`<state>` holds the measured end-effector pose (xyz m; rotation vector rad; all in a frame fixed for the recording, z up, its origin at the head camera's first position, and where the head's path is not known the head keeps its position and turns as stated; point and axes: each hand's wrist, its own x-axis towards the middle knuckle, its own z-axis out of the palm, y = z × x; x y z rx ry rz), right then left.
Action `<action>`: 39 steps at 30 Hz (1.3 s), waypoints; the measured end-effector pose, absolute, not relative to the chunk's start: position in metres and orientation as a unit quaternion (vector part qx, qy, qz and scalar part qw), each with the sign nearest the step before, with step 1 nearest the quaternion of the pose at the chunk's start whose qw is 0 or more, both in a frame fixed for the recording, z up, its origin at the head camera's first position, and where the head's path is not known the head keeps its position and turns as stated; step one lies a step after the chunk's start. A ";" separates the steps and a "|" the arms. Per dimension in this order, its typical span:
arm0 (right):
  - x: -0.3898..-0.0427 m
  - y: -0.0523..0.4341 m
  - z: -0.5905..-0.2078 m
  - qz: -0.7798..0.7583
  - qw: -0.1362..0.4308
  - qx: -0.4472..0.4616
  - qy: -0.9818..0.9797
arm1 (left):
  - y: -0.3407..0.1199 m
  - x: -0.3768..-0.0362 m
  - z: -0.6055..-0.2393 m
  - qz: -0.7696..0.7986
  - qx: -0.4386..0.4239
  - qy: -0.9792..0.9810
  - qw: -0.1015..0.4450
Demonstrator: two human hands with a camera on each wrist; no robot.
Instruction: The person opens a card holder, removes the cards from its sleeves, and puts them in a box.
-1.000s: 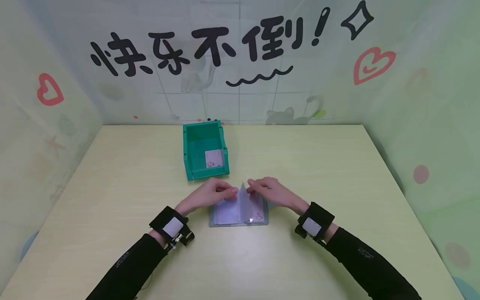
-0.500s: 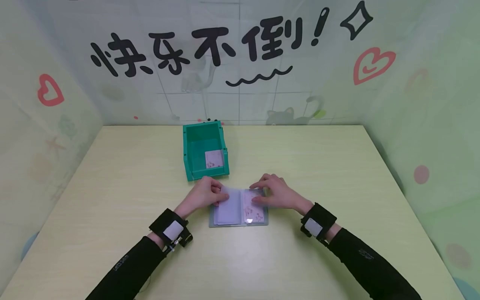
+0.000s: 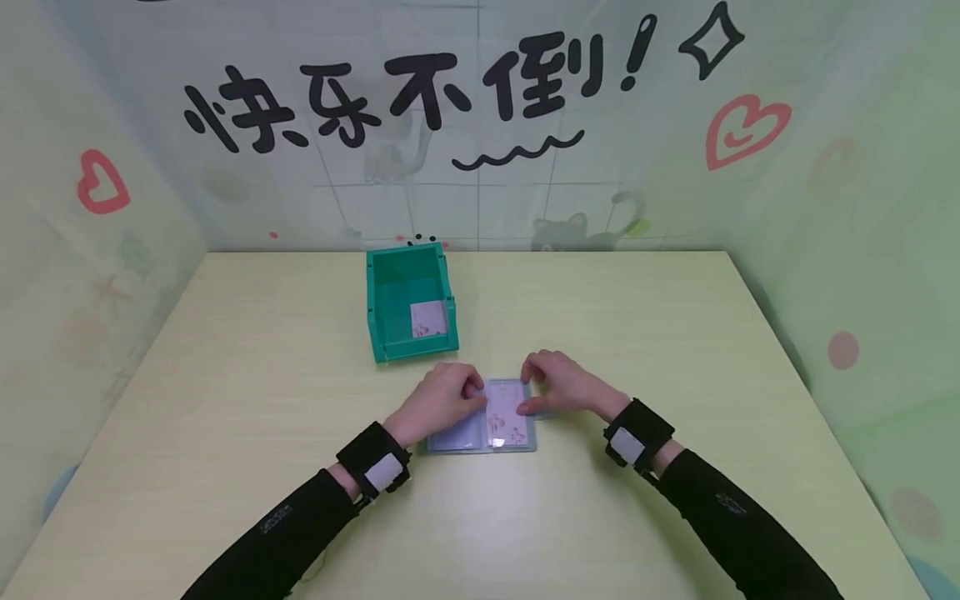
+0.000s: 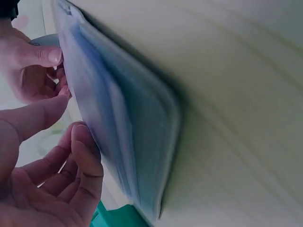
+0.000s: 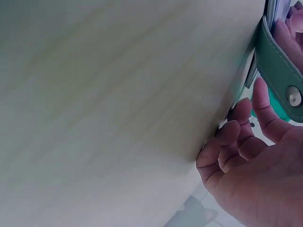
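Head view: a card album lies open and flat on the pale wooden table, just on the near side of a green plastic bin. Both hands are on the album. Left hand covers the left page, fingers curled, tips at the centre fold; it appears to pinch the edge of a clear sleeve page, though the contact itself is hidden by the knuckles. Right hand sits at the album's right edge, fingers bent, thumb and forefinger at the far right corner of the right page. A card with pink markings shows in the right page between the two hands.

Left wrist view: sleeve pages seen edge-on and blurred; left thumb and bent fingers close against the page stack, touching it. Right hand's fingertips visible beyond, at the upper left of this view.

Right wrist view: right hand's fingers curled, tips on the table beside the album's edge; a green closure strap with a metal snap lies against the thumb side. Whether the strap is gripped or only touched, cannot tell.

Bin holds one pink-marked card leaning at its near right corner. Both wrists wear black straps; sleeves are black. Painted wall with black characters and red hearts stands behind the table.
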<state>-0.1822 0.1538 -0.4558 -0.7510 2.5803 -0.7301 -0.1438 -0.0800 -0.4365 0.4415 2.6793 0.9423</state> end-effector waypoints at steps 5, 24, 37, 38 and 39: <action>-0.181 0.151 -0.454 -0.241 0.193 -0.249 0.918 | -0.074 -0.146 -0.438 0.332 0.119 0.922 0.158; -0.172 0.148 -0.447 -0.200 0.189 -0.236 0.932 | -0.072 -0.152 -0.428 0.353 0.082 0.899 0.246; -0.174 0.147 -0.447 -0.199 0.188 -0.238 0.932 | -0.072 -0.156 -0.425 0.280 0.079 0.913 0.287; -0.175 0.147 -0.447 -0.199 0.189 -0.239 0.931 | -0.072 -0.156 -0.425 0.277 0.079 0.913 0.288; -0.175 0.147 -0.447 -0.199 0.189 -0.241 0.931 | -0.071 -0.157 -0.425 0.277 0.078 0.913 0.288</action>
